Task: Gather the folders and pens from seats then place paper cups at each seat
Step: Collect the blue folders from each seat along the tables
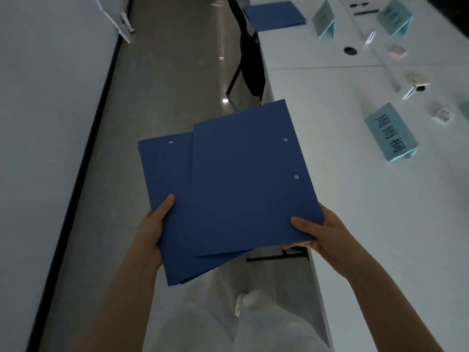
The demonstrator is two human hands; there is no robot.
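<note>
I hold a small stack of blue folders in front of me, over the floor beside the white table (pixel 355 224). The top folder (pixel 243 179) lies skewed to the right over the lower ones (pixel 165 179). My left hand (pixel 154 224) grips the stack's left edge, thumb on top. My right hand (pixel 319 232) grips the top folder's near right corner, and something dark and thin sticks out under those fingers. Another blue folder (pixel 274 15) lies on the table at the far seat. Dark pens (pixel 363 10) lie at the table's far end, blurred.
A teal name card (pixel 390 133) stands on the table close to my right; two more (pixel 323 20) (pixel 394 17) stand farther back. A black chair (pixel 247 52) is pushed against the table edge ahead. A white wall runs along the left of the grey floor aisle.
</note>
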